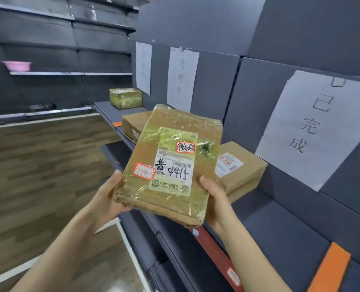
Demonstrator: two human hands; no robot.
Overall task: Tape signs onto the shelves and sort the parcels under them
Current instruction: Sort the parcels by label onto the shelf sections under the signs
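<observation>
Three signs: the far sign, the middle sign and the near sign were all stuck on the grey wall behind the shelf, from the upper middle of the frame to the right side.
Sign job: it looked done, because no loose sign or tape showed in either hand.
Parcels put away: three brown boxes sat on the shelf. The far parcel was under the far sign, the middle parcel was near the middle sign, and the near parcel was just below the near sign.
Parcel being sorted: the held parcel was up in the air in the middle of the frame, in front of the middle parcel and not resting on the shelf.
Left hand: the left hand gripped the parcel's lower left edge, thumb on top and fingers curled under.
Right hand: the right hand held the lower right edge, thumb on top. Its fingers were hidden under the box.
Left to do: this parcel still needed a spot under one sign. Which sign could not be told, as its red sticker was too hard to read. More parcels may have been waiting out of view.
Other things: a pink bowl sat on a shelf at the upper left.
</observation>
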